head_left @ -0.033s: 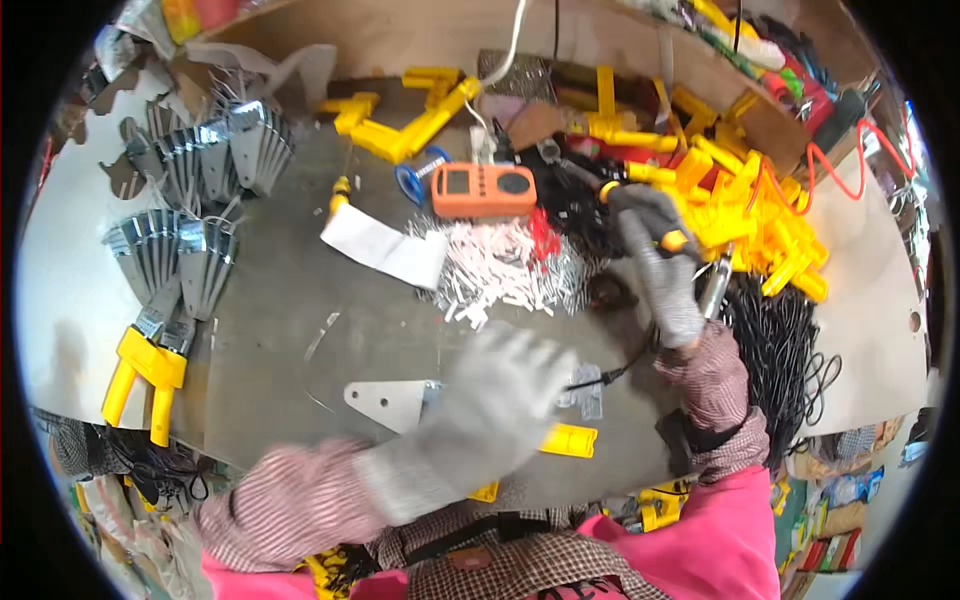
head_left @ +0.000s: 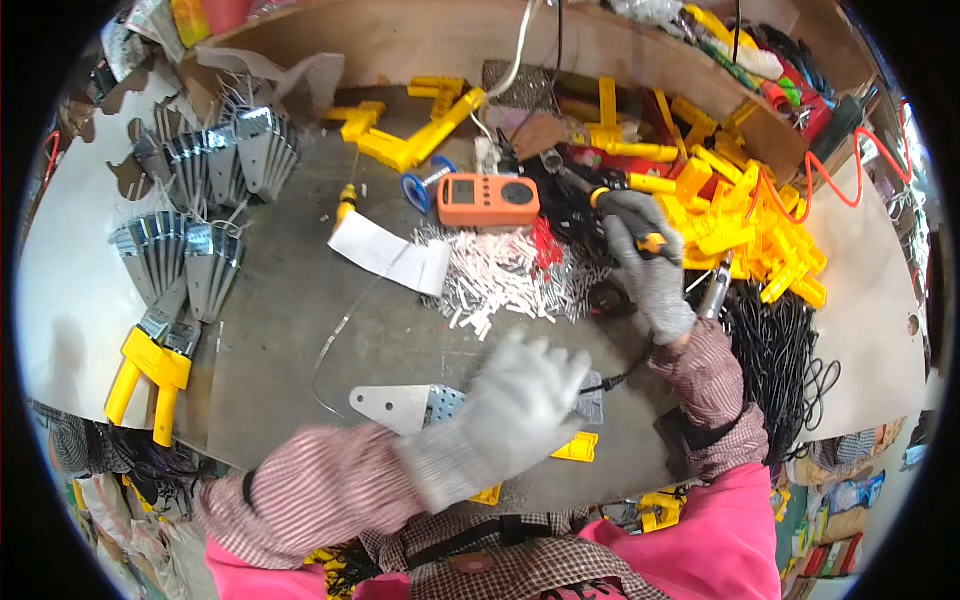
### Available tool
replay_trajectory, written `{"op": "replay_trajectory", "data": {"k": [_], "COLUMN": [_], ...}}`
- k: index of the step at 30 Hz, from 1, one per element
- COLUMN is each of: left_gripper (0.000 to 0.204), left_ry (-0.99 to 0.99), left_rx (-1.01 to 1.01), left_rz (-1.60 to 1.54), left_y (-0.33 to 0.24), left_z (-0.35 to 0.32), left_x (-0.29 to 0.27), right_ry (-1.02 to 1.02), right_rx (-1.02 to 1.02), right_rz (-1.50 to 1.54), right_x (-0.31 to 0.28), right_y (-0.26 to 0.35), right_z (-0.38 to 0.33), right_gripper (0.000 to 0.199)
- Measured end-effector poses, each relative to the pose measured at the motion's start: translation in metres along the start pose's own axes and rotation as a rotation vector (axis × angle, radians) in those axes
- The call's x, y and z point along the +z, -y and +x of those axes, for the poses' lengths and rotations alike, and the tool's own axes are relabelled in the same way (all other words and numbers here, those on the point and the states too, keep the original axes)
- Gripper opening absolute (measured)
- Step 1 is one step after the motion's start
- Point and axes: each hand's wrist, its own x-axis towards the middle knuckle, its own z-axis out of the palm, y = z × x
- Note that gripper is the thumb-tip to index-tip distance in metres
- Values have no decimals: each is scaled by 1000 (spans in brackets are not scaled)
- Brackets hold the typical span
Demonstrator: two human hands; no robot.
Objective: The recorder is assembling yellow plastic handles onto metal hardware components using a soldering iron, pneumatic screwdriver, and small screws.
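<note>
My left hand [head_left: 525,400], in a grey knit glove, is palm down above the near middle of the work surface. Its fingers are stretched and slightly apart, somewhat blurred. Beneath it lie a tapered metal plate [head_left: 390,405] with holes and a yellow plastic piece [head_left: 577,447], both partly hidden. A small clear plastic part [head_left: 592,405] and a black cable [head_left: 612,382] show beside the fingers. My right hand [head_left: 650,265], also gloved, is closed round a hand tool [head_left: 620,205] with a black and yellow handle and metal shaft, its tip pointing to the far left.
An orange meter [head_left: 488,200] lies behind a heap of small white and grey pieces [head_left: 500,275]. Yellow plastic parts [head_left: 740,215] and black cables [head_left: 775,360] are piled right. Bundled metal plates [head_left: 205,255] stand left. White paper [head_left: 390,252] and a blue spool [head_left: 425,185] lie mid-table.
My left hand has shifted slightly right, uncovering more of the metal plate's perforated end. The whole view has moved a little. My right hand keeps hold of the tool.
</note>
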Motion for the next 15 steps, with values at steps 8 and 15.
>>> {"op": "replay_trajectory", "data": {"k": [8, 15], "left_gripper": [32, 13], "left_ry": [556, 247], "left_rx": [-24, -432], "left_rz": [-223, -1047], "left_y": [26, 39], "left_z": [34, -4], "left_x": [25, -19], "right_ry": [240, 896], "right_rx": [-14, 333], "right_rz": [-613, -49], "right_x": [39, -65], "right_y": [-13, 89], "right_z": [56, -44], "right_gripper": [60, 35]}}
